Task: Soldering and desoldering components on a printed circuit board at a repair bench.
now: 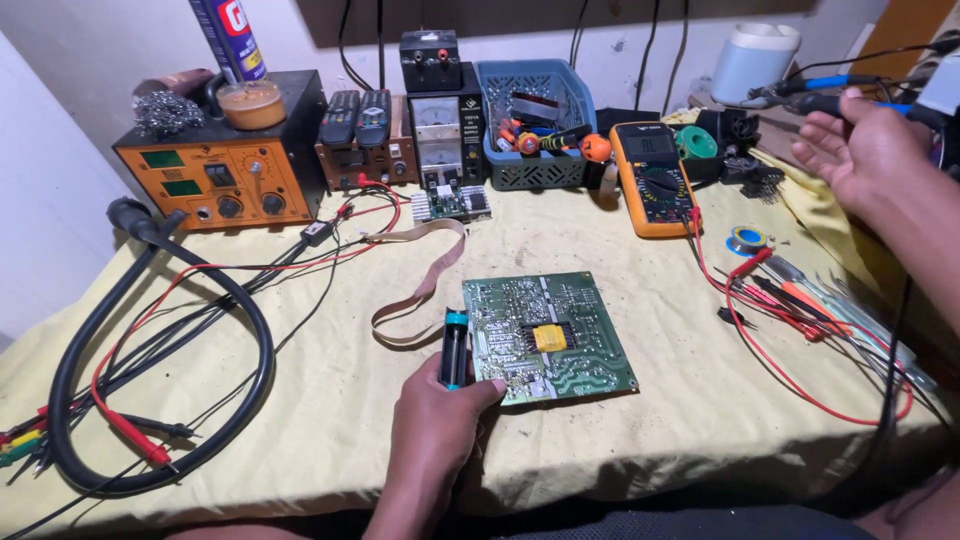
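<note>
A green circuit board lies flat near the middle of the tabletop, which is covered with a yellow cloth. Behind the board stand an orange soldering station, a small panel-meter power supply and a blue plastic basket of small tools. Behind and to the right of the board rests a yellow multimeter, its red leads trailing across the cloth to the board's right. A flat beige ribbon cable loops just left of the board, and a thick black hose curls farther left among red and black wires.

The left hand is at the board's front left corner, fingers closed around a dark cylindrical tool with a teal cap, held upright and touching the board's left edge. The right hand is well apart from the board, raised to its far right above the leads, fingers spread and holding nothing, close to a blue-handled soldering iron on its stand.
</note>
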